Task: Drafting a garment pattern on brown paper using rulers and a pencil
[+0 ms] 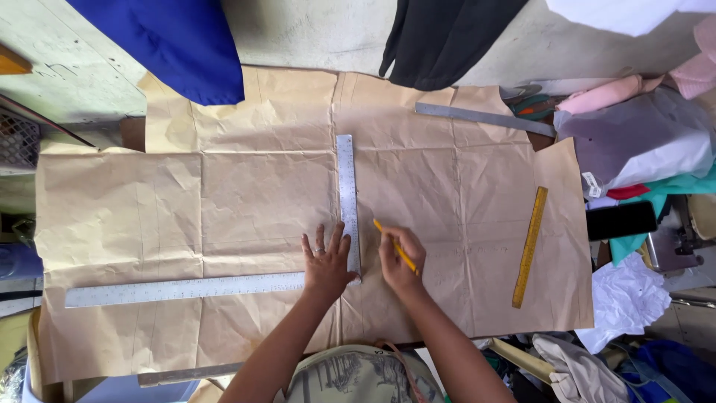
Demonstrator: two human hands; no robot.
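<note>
Shirt: our patterned olive shirt [358, 377] is filling the bottom edge, nearest the camera.
Forearms: we are reaching both bare arms forward over the near edge of the brown pattern paper [246, 194].
Left hand: our left hand [326, 261] is lying flat, fingers spread, pressing on the corner of the L-shaped metal square [347, 201]; a ring is showing on one finger.
Right hand: our right hand [399, 261] is closing around a yellow pencil [395, 246], its tip touching the paper just beside the square's upright arm.
Square: one arm is running left along the paper towards us, the other is pointing away from us up the centre crease.
Yellow ruler: a yellow ruler [529, 246] is lying on the paper well to the right, slightly tilted.
Steel ruler: a steel ruler [485, 118] is resting at the paper's far right corner.
Right side: a black phone [620, 220] is sitting among heaped fabrics.
Far edge: blue cloth [175, 45] and black cloth [440, 37] are hanging over the paper's far side.
</note>
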